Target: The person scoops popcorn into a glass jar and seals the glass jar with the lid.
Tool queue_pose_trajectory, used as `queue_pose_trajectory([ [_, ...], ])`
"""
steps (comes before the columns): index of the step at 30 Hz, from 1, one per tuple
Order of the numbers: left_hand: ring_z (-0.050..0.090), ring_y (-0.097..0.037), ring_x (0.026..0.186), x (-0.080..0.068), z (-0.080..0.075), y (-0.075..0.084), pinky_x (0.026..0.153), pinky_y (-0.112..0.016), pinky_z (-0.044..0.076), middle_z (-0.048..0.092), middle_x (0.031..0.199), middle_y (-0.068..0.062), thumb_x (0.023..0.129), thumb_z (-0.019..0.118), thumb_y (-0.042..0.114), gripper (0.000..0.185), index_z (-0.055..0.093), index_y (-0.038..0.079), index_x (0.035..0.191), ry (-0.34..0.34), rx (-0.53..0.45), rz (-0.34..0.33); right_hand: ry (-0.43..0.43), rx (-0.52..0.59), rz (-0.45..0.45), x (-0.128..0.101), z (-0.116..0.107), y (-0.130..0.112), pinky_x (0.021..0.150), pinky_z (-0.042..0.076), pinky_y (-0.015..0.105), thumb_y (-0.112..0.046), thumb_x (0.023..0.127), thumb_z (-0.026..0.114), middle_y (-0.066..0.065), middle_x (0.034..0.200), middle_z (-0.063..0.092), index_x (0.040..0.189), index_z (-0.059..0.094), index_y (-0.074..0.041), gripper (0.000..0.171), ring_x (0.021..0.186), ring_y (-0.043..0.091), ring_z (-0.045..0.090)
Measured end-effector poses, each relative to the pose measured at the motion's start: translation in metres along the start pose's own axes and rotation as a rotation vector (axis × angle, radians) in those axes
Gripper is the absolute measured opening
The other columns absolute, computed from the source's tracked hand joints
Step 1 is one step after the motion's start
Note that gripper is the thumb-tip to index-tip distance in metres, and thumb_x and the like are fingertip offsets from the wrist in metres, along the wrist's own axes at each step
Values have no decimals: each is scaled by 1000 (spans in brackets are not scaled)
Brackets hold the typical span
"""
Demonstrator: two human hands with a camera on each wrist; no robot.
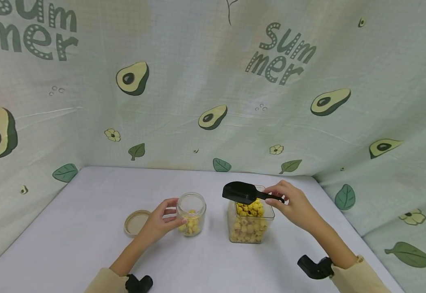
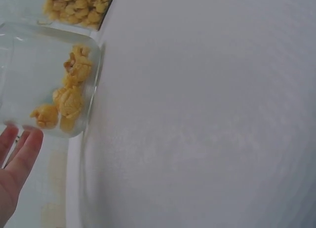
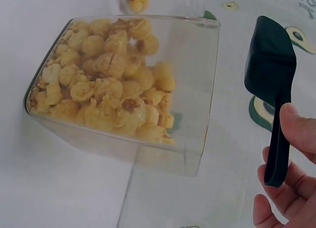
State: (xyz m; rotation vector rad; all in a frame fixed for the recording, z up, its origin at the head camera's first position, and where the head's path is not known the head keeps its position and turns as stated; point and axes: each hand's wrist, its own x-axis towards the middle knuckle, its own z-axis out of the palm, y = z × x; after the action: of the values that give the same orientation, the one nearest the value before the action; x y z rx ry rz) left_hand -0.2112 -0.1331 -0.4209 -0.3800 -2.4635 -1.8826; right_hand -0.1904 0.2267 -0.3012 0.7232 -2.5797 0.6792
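Avocado-print backdrop (image 1: 213,81), white table (image 1: 88,211)

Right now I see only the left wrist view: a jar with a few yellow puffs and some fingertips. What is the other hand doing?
Observer: The right hand pinches the handle of a black scoop above a square tub.
Operator: What's in the tub?
Observer: Yellow puffs, filling most of it.
Operator: Does my jar have a lid?
Observer: The jar is open; a tan lid lies on the table beside the left hand, which grips the jar.
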Motion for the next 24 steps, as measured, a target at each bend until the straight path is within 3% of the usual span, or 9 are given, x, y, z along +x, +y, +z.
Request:
queue_pose_trajectory([
  [5, 54, -29, 109, 0, 1, 1, 91, -36, 52, 50, 127, -18, 73, 79, 21, 68, 46, 10, 131, 6, 25, -23, 16, -8, 17, -5, -2, 5, 63, 44, 23, -13, 82, 70, -9, 84, 56, 102, 68, -13, 20, 75, 2, 47],
  [10, 53, -30, 112, -1, 1, 6, 93, -42, 51, 49, 129, -15, 75, 78, 26, 74, 40, 8, 137, 3, 116, 11, 38, -14, -1, -8, -3, 12, 62, 45, 23, -12, 82, 70, -9, 84, 57, 101, 68, -11, 19, 72, -2, 45],
  [17, 42, -30, 121, -4, 6, 29, 95, -50, 45, 41, 136, -13, 76, 77, 30, 75, 38, 12, 138, 57, 295, 166, 42, -17, 20, -12, -6, 16, 63, 46, 23, -13, 83, 69, -9, 86, 58, 101, 68, -12, 18, 73, -1, 46],
  [24, 38, -25, 125, -5, 28, 55, 100, -52, 39, 44, 134, -6, 74, 78, 21, 68, 45, 12, 133, 121, 337, 371, 59, -33, 36, -17, -10, 20, 62, 46, 23, -13, 81, 70, -9, 85, 59, 100, 68, -12, 19, 74, -1, 47],
])
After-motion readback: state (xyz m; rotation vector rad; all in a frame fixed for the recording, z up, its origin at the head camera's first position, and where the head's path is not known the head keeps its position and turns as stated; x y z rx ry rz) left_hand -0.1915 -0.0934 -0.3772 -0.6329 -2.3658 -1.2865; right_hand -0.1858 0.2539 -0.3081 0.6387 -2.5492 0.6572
